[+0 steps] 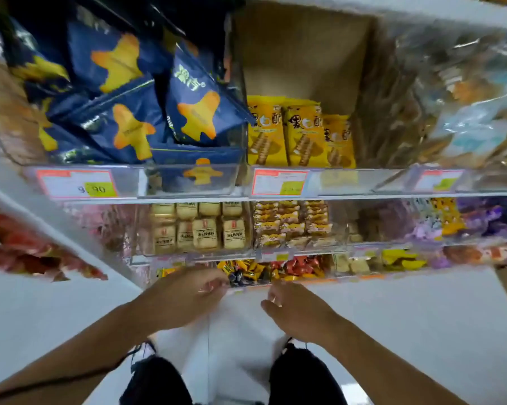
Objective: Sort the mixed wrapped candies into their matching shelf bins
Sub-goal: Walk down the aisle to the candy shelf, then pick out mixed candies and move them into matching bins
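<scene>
My left hand (185, 293) is at the front lip of the lowest shelf bin (246, 285), its fingers (214, 283) curled in as if pinching something small; I cannot tell whether a candy is really between them. My right hand (296, 312) hangs just short of the same lip, fingers loosely bent and holding nothing I can see.

The risk, as I judge it, is a wrong drop. Just beyond my left fingertips lie the mixed wrapped candies (246, 271), yellow and dark wrappers tangled together, and right beside them, past my right fingertips, the orange-red candies (302, 266). The piles touch, so a careless release could land a piece in the neighbouring heap. The picture is blurred here, and the bin's clear front makes its edge hard to read, so a small wrapper could slip over it to the floor.

Farther right of my fingers, pale pieces (351, 264) and yellow ones (401, 258) fill their own bins. Above my fingers, cream packets (199, 229) and small printed packs (290, 223) sit in separate bins; higher up are blue bags (135, 112) and yellow wafer packs (299, 135).
</scene>
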{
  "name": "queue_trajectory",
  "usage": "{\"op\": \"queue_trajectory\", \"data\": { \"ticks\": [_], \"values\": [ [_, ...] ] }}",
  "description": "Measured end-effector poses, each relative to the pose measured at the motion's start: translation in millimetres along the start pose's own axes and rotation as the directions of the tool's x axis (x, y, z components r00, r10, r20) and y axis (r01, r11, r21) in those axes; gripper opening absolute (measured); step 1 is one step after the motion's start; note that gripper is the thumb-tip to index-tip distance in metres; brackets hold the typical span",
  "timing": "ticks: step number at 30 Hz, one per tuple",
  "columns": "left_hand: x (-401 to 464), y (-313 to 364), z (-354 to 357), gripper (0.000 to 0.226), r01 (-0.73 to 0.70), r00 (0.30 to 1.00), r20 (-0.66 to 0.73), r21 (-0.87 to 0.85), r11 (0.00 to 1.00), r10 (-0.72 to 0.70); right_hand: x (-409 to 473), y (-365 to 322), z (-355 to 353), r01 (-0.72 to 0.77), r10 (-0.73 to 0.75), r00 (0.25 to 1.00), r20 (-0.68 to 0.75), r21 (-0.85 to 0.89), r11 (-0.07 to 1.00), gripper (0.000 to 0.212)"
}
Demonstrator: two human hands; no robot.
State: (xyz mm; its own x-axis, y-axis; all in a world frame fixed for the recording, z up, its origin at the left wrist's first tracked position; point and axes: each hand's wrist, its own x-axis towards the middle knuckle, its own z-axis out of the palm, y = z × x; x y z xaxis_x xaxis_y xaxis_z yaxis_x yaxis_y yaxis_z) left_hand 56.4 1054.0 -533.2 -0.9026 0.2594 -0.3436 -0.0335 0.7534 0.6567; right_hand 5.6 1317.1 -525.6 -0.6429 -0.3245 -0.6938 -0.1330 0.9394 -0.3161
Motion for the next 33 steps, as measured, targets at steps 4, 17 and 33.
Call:
{"op": "queue_trajectory", "data": {
  "ticks": [4,17,33],
  "values": [
    [12,-10,42,0.034,0.065,0.997,-0.036,-0.032,0.997,-0.067,34,28,36,0.039,-0.037,0.998,0.06,-0.048,0.998,0.041],
    [102,-150,191,0.041,-0.001,0.948,-0.316,0.094,0.996,0.03,219,91,157,0.343,-0.384,0.829,-0.406,-0.173,0.923,0.027],
    [60,-122,298,0.015,-0.143,0.805,-0.566,0.104,0.984,0.177,147,173,248,0.44,-0.412,0.629,-0.66,-0.135,0.888,0.015]
  ]
}}
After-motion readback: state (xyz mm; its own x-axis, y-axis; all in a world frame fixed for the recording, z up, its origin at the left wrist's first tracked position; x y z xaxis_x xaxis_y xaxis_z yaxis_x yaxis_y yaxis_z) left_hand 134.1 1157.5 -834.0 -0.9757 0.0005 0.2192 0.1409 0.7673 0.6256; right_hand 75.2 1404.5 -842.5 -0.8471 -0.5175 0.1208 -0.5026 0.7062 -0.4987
